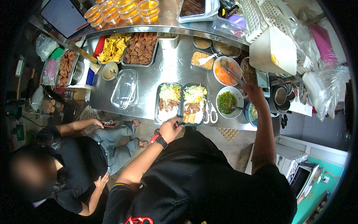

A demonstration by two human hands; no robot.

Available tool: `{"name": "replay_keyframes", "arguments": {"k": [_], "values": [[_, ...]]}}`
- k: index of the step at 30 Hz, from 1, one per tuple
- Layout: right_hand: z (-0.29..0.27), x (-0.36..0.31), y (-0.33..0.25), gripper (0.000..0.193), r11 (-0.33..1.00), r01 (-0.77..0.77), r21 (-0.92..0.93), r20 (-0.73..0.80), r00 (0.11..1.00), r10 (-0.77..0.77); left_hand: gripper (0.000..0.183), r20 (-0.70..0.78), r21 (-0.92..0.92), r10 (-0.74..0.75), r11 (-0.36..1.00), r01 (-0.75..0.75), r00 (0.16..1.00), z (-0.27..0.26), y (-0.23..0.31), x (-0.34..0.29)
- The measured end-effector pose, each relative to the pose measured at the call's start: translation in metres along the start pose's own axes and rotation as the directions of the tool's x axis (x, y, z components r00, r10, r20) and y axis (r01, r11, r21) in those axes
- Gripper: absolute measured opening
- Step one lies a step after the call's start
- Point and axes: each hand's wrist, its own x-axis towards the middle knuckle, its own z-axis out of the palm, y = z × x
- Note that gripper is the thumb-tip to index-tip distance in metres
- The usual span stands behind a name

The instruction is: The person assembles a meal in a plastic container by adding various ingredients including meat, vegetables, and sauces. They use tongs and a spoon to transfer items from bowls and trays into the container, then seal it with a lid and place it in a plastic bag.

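Note:
Two black takeaway trays stand side by side at the counter's near edge. Both the left tray (156, 115) and the right tray (205, 118) hold white rice, browned meat pieces and shredded vegetables. My left hand (170, 130) is closed at their near edge, where they meet, fingers pinching the right tray's corner. To the right, my right hand (253, 93) grips metal tongs (234, 75), whose tips reach into a white bowl (216, 76) of shredded carrot and pale shreds. Nearer stands a bowl of chopped greens in liquid (226, 102) with a spoon in it.
A clear plastic container (125, 89) lies left of the trays. Metal pans of meat (140, 48) and yellow strips (113, 48) sit behind it. Scissors (212, 115) lie beside the right tray. Lidded orange cups (128, 11) are stacked on the shelf. A person (78, 160) sits at the left.

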Motion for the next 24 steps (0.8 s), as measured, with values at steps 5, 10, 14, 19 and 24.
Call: {"name": "replay_keyframes", "arguments": {"k": [5, 10, 14, 19, 24], "values": [[0.015, -0.135, -0.001, 0.037, 0.949, -0.282, -0.138, 0.41, 0.856, 0.314, 0.038, 0.02, 0.04, 0.058, 0.997, -0.059, 0.998, 0.015, -0.009, 0.022], [0.067, -0.155, -0.003, 0.039, 0.955, -0.126, -0.27, 0.428, 0.872, 0.236, 0.036, 0.025, -0.027, 0.03, 0.999, -0.029, 0.999, 0.028, -0.021, 0.03], [0.082, -0.158, -0.014, 0.038, 0.96, -0.105, -0.26, 0.365, 0.91, 0.199, 0.038, 0.038, -0.022, 0.038, 0.999, -0.038, 0.999, 0.031, -0.022, 0.033], [0.074, -0.172, -0.01, 0.036, 0.963, -0.206, -0.171, 0.344, 0.904, 0.254, 0.038, 0.016, -0.032, 0.015, 0.999, -0.014, 1.0, 0.029, -0.015, 0.033], [0.079, -0.175, 0.019, 0.033, 0.967, -0.248, -0.05, 0.382, 0.89, 0.248, 0.037, -0.002, -0.019, -0.013, 1.0, 0.013, 1.0, 0.035, -0.019, 0.033]]}}
